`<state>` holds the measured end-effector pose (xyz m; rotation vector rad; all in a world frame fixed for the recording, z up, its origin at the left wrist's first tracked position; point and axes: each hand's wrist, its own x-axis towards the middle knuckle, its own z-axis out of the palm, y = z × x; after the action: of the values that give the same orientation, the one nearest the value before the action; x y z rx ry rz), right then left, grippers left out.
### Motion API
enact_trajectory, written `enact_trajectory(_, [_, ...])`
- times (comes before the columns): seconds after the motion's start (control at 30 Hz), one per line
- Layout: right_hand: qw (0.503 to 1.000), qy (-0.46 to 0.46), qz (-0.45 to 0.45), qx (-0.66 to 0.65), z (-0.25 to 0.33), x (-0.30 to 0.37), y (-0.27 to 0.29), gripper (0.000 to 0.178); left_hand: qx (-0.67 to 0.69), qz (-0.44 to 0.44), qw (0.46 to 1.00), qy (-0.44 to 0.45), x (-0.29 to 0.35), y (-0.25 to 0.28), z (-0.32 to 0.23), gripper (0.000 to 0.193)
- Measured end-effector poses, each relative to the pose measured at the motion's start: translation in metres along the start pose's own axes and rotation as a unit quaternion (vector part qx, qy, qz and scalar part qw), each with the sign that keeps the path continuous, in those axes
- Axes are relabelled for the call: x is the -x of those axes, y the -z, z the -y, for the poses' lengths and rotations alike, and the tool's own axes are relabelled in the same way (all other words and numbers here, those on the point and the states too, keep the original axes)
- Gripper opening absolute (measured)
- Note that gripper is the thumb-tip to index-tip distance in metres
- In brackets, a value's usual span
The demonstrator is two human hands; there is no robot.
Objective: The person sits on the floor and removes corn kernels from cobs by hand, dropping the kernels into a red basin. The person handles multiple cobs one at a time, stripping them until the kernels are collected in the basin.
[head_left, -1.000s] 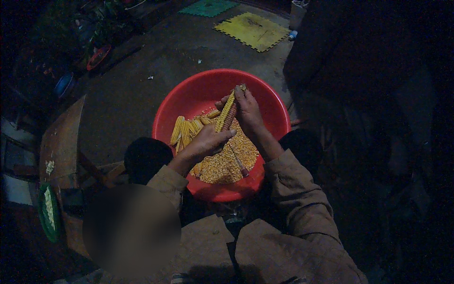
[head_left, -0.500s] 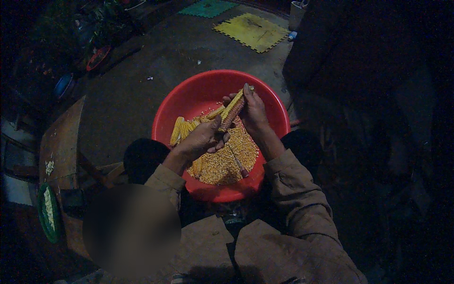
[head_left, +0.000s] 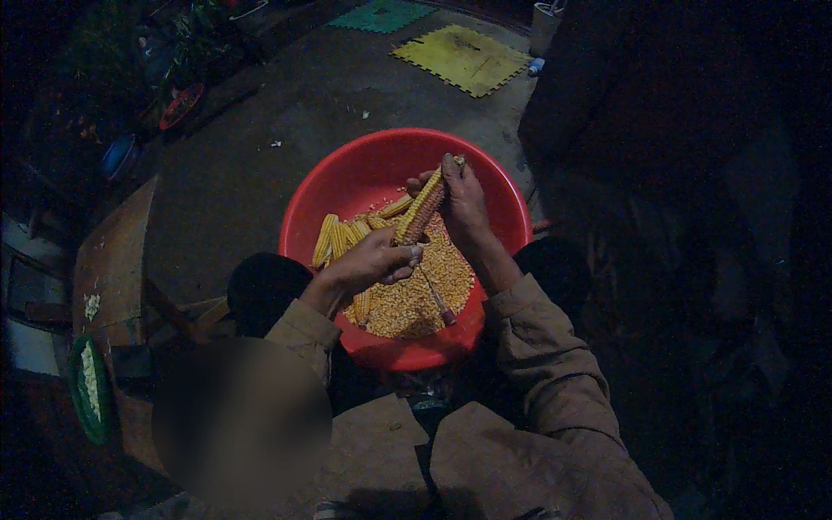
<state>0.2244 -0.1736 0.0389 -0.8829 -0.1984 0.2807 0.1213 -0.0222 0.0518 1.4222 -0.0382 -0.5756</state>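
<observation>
Over a red basin (head_left: 318,185), a partly shelled corn cob (head_left: 421,211) is held at a slant, with yellow kernel rows on one side and bare reddish core on the other. My right hand (head_left: 466,206) is wrapped round its upper end, thumb along the tip. At the lower end, my left hand (head_left: 366,263) is closed on the cob, fingers curled. Beneath lie loose yellow kernels (head_left: 403,312) and, at the basin's left, several whole ears of corn (head_left: 328,239). A thin rod-like tool with a dark reddish handle (head_left: 447,317) rests on the kernels.
To the left stands a wooden table (head_left: 113,251), with a green-rimmed tray (head_left: 101,394) of pale pieces near it. A blue basin (head_left: 119,157) and a red dish (head_left: 181,107) sit farther back. Yellow (head_left: 464,58) and green (head_left: 379,15) foam mats lie on the far floor. The right side is very dark.
My left thumb has slid down from the cob's side toward its lower end, and the left fingers have curled in. My right hand and the cob have barely shifted.
</observation>
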Motion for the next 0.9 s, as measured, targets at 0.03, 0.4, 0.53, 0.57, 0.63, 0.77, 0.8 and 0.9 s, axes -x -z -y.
enact_trajectory(0.03, [1.000,0.003,0.003,0.004,0.000,0.000,0.000,0.031,-0.003,0.012,1.000,-0.001,0.000,0.002,0.002,0.029])
enact_trajectory(0.4, [0.984,-0.051,0.113,-0.125,-0.001,0.002,-0.009,0.034,0.155,-0.019,0.985,-0.078,-0.007,-0.007,-0.006,0.037])
enact_trajectory(0.53, [0.989,-0.072,0.107,-0.066,0.001,0.008,-0.011,0.034,0.050,-0.034,0.996,-0.070,-0.005,-0.002,-0.005,0.040])
enact_trajectory(0.57, [0.989,-0.073,0.119,-0.043,0.001,0.007,-0.010,0.034,0.050,-0.040,0.995,-0.073,-0.004,-0.004,-0.006,0.040])
enact_trajectory(0.63, [0.987,-0.075,0.143,0.005,0.002,0.008,-0.009,0.034,0.050,-0.054,0.994,-0.081,-0.002,-0.007,-0.008,0.039])
enact_trajectory(0.77, [0.983,-0.063,0.170,0.003,-0.001,0.010,-0.012,0.034,-0.003,-0.083,0.993,-0.085,-0.001,-0.008,-0.008,0.037])
enact_trajectory(0.8, [0.983,-0.049,0.174,0.010,-0.007,0.009,-0.011,0.035,-0.021,-0.097,0.990,-0.096,0.001,-0.017,-0.014,0.036])
enact_trajectory(0.9, [0.977,0.011,0.175,0.120,-0.014,0.007,-0.005,0.039,-0.038,-0.115,0.990,-0.068,-0.003,-0.014,-0.011,0.034])
